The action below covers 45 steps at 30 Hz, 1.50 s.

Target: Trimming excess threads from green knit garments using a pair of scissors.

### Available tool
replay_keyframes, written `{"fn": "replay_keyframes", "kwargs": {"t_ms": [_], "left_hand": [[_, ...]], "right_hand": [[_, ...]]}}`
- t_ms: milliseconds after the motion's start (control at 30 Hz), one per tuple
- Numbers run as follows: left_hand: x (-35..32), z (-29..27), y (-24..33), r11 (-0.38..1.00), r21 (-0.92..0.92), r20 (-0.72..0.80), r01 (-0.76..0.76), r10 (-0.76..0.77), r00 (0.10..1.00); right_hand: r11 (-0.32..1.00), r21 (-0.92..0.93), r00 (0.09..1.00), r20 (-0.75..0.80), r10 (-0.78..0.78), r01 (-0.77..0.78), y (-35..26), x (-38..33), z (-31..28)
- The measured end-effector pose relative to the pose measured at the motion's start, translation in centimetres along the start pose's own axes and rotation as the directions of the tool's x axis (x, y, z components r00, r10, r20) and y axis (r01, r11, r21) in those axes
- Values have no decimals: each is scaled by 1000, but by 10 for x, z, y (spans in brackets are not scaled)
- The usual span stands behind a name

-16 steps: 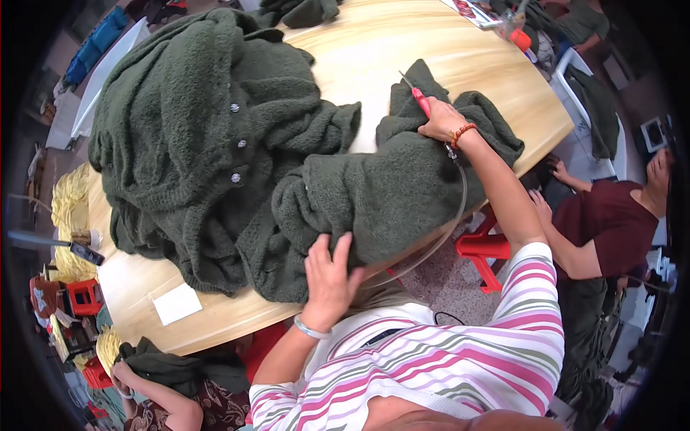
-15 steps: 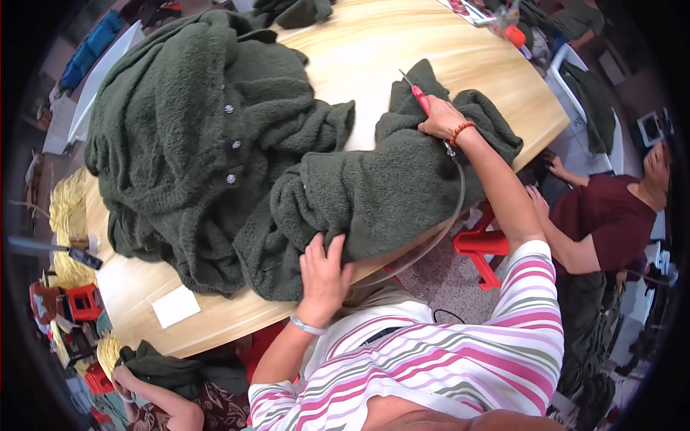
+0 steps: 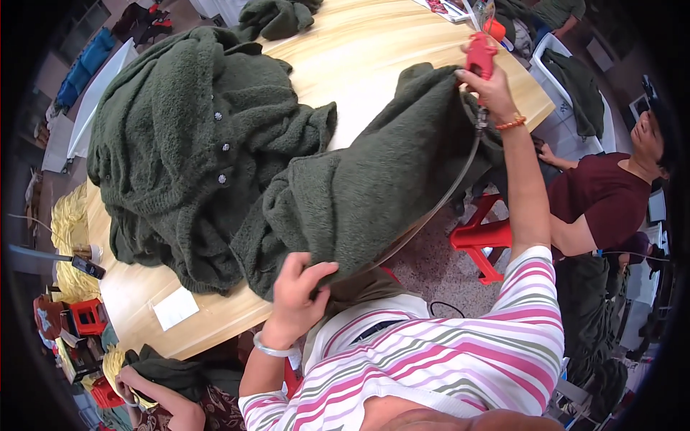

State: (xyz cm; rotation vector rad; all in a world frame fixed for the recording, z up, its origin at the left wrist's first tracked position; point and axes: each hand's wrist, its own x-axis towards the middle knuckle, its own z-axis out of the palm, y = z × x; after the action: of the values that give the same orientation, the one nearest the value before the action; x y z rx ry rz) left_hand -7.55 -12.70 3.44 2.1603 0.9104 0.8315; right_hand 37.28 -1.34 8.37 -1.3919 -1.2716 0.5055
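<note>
A dark green fuzzy knit garment (image 3: 359, 194) stretches across the near right part of the table. My right hand (image 3: 492, 93) is closed round a red air gun (image 3: 480, 56) with a clear hose (image 3: 460, 179). The fingers of that hand also pinch an edge of the garment, drawing it up taut. At the garment's near edge is my left hand (image 3: 295, 298), its fingers apart and bent, with no cloth seen in them. Joined to or lying against the stretched cloth on the left is a larger heap of dark green knit (image 3: 165, 136) with several shiny buttons.
The light wooden table (image 3: 359, 50) carries a white paper (image 3: 175, 309) and more green knit (image 3: 277, 18). A red stool (image 3: 481, 241) stands at the right, beside a seated person (image 3: 604, 194). White bins (image 3: 568, 82) lie beyond. Another person's arm (image 3: 162, 395) shows lower left.
My right hand has moved up and to the right, lifting the garment's edge and pulling the cloth taut. My left hand has come slightly nearer and left, off the cloth's top.
</note>
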Motion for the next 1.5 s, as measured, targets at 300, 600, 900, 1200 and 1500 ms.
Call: {"fn": "replay_keyframes", "kwargs": {"t_ms": [300, 600, 900, 1200, 1500], "left_hand": [[0, 4, -8, 994, -102, 5, 40, -40, 999], [30, -72, -3, 984, -177, -485, -18, -72, 871], [108, -117, -91, 929, -368, -496, 46, -238, 835], [55, -25, -47, 635, 735, -81, -237, 431, 899], [124, 29, -61, 761, 590, 58, -270, 293, 954]], "right_hand": [[989, -140, 994, -98, 39, -53, -9, -22, -55], [975, -199, 979, -154, -135, 103, -37, 27, -45], [913, -405, 998, -6, -62, 54, -59, 87, 10], [740, -673, 893, 344, 291, 19, 19, -81, 11], [514, -835, 885, 73, 459, -197, 49, -75, 34]]}}
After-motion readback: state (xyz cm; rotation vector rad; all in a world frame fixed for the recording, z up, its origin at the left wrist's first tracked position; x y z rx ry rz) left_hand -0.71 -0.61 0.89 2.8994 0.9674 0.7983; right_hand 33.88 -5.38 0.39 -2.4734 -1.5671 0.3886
